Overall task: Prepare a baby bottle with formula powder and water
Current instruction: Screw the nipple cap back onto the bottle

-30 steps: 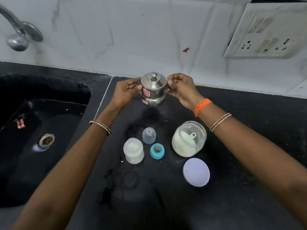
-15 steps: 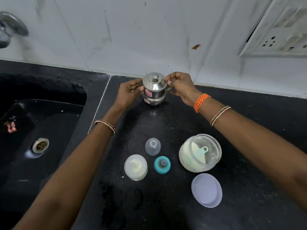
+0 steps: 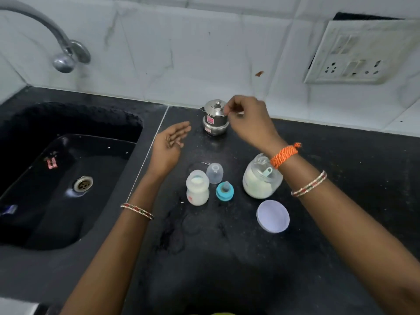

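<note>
A small lidded steel pot [image 3: 214, 118] stands on the black counter [image 3: 227, 258] near the back wall. My right hand [image 3: 248, 122] is at the pot's right side with curled, blurred fingers touching its rim; whether it grips is unclear. My left hand [image 3: 169, 143] hovers left of the pot, palm up, fingers apart and holding nothing. The open baby bottle [image 3: 197, 188] with white contents stands in front. Next to it are a clear cap [image 3: 214, 172] and a teal nipple ring [image 3: 224, 190]. An open formula jar [image 3: 261, 181] holds powder and a scoop [image 3: 268, 172].
The jar's pale round lid [image 3: 272, 215] lies on the counter to the right front. A black sink [image 3: 68, 173] with a drain fills the left side, under a metal tap [image 3: 66, 56]. A wall socket plate [image 3: 354, 55] is at the upper right.
Both hands held the steel pot before. Now my left hand has let go and drawn back to the left, opened. The pot rests on the counter, and the right hand stays at its side.
</note>
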`<state>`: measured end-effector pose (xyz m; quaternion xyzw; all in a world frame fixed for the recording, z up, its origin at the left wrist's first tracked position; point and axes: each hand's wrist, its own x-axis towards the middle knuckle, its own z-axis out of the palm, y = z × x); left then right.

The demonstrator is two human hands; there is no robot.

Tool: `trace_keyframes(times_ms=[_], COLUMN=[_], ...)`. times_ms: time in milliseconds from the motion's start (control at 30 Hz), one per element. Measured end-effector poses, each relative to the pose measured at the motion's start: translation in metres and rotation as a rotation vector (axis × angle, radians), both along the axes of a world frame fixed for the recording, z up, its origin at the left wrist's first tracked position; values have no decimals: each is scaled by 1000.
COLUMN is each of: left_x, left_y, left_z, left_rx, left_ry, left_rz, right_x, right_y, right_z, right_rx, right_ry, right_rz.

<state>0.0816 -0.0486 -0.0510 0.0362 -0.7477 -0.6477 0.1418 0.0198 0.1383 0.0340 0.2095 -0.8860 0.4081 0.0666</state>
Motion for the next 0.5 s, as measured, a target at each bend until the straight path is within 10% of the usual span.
trace_keyframes(times_ms=[500], left_x=[86], left_y=[21], left_z=[-70], left_rx=[-10], left_ry=[-164], left_rz=[-208], right_x=[118], right_y=[6], right_z=[-134], right_rx=[412], right_ry=[-271], right_rz=[-114])
